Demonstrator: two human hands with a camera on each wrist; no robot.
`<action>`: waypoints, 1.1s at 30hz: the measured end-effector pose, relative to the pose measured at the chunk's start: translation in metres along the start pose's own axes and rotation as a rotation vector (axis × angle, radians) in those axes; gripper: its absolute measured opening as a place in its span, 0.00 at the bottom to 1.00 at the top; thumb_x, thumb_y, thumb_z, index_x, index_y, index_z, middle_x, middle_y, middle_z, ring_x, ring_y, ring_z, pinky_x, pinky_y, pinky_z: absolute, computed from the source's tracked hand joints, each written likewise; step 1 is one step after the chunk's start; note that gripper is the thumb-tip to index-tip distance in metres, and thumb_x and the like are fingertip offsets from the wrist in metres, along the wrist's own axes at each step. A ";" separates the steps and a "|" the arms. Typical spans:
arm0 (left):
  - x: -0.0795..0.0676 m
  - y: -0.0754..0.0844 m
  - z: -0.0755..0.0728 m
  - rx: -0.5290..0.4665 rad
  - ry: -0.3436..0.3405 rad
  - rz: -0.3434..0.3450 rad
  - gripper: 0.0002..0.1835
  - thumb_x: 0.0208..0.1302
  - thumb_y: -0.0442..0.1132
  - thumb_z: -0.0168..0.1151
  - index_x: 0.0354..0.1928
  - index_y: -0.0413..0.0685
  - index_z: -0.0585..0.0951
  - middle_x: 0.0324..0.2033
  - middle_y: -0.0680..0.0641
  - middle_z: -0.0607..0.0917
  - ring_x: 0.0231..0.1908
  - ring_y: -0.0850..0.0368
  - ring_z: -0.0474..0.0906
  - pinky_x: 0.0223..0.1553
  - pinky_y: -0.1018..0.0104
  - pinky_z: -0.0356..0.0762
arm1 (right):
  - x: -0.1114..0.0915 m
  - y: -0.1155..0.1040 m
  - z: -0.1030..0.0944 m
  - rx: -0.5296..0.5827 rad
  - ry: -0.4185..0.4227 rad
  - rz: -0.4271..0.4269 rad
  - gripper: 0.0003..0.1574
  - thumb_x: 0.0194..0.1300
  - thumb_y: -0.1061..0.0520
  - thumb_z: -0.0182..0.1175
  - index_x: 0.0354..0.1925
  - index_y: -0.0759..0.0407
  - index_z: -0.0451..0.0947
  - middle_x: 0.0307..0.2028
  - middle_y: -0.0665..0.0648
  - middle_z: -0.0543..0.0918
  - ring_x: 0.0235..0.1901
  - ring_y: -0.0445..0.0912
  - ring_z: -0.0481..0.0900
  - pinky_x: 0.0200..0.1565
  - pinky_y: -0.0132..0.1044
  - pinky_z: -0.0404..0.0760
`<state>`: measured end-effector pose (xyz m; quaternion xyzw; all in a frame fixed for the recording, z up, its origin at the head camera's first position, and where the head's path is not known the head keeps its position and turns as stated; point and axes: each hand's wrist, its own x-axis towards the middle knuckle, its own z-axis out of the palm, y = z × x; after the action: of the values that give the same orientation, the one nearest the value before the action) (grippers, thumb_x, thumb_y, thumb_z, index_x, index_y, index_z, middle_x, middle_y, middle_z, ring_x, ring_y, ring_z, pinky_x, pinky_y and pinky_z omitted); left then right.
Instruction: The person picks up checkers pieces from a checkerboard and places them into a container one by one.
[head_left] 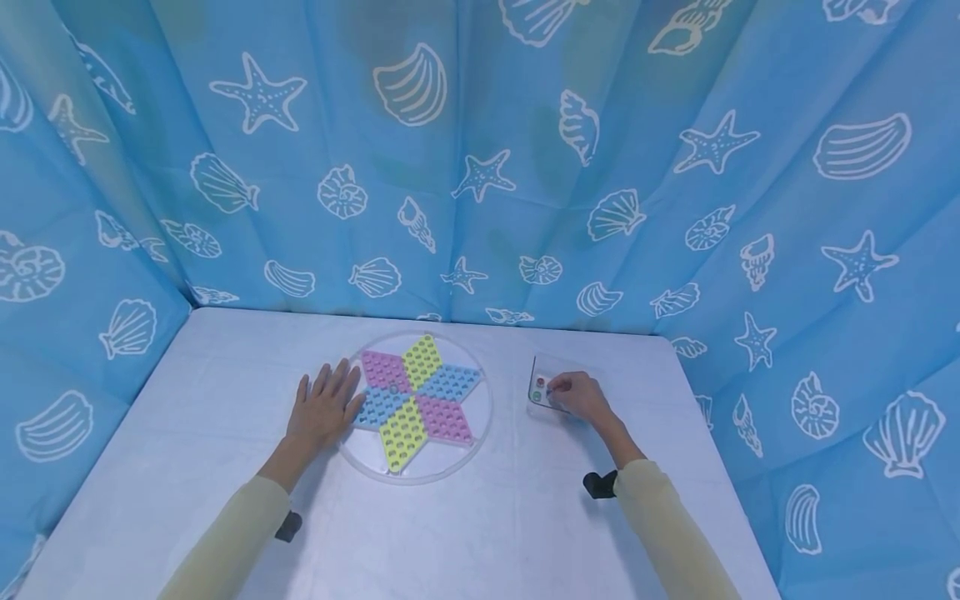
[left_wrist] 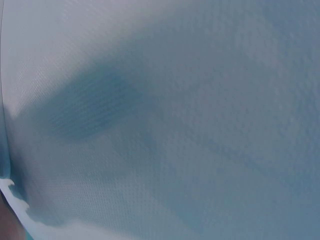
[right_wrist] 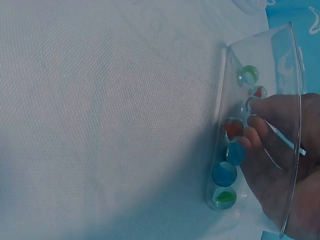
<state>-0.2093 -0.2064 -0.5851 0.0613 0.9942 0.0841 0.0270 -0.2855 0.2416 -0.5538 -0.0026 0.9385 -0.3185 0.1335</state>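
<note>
A round Chinese checkers board (head_left: 448, 457) lies on the table, with pink, yellow and blue star points full of holes. One small marble (head_left: 393, 389) appears to sit near its centre. My left hand (head_left: 321, 410) rests flat at the board's left edge, fingers straight and holding nothing. My right hand (head_left: 579, 395) reaches into a clear plastic box (right_wrist: 292, 55) to the right of the board. In the right wrist view its fingertips pinch a clear marble (right_wrist: 249, 106). Around them in the box lie a red marble (right_wrist: 232, 129), blue marble (right_wrist: 225, 173) and several others.
The white-covered table (head_left: 480, 533) ends at a blue curtain (head_left: 450, 167) with shell and starfish prints behind and at both sides. Black wrist cameras hang under both sleeves. The left wrist view holds only blurred, shadowed cloth.
</note>
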 end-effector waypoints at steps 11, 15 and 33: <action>-0.002 0.002 -0.001 0.009 0.024 -0.011 0.37 0.77 0.58 0.39 0.79 0.45 0.53 0.77 0.39 0.49 0.75 0.36 0.41 0.72 0.36 0.33 | 0.002 -0.001 0.001 -0.015 -0.002 0.003 0.11 0.67 0.59 0.63 0.47 0.61 0.84 0.42 0.59 0.84 0.44 0.52 0.80 0.46 0.46 0.81; -0.002 0.003 -0.001 0.000 0.026 -0.011 0.37 0.77 0.58 0.40 0.79 0.45 0.53 0.77 0.39 0.50 0.75 0.36 0.41 0.72 0.36 0.33 | 0.004 0.001 0.001 -0.015 -0.008 0.006 0.11 0.67 0.59 0.64 0.47 0.61 0.83 0.41 0.58 0.83 0.43 0.51 0.80 0.45 0.45 0.82; -0.001 0.002 0.000 0.002 0.029 -0.006 0.37 0.77 0.58 0.42 0.79 0.46 0.53 0.77 0.38 0.49 0.75 0.36 0.41 0.72 0.36 0.32 | -0.005 -0.008 -0.008 0.022 0.017 -0.024 0.16 0.69 0.59 0.62 0.54 0.62 0.81 0.47 0.61 0.83 0.52 0.57 0.79 0.51 0.49 0.81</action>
<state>-0.2083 -0.2041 -0.5845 0.0573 0.9947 0.0839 0.0130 -0.2834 0.2404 -0.5419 -0.0098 0.9359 -0.3305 0.1217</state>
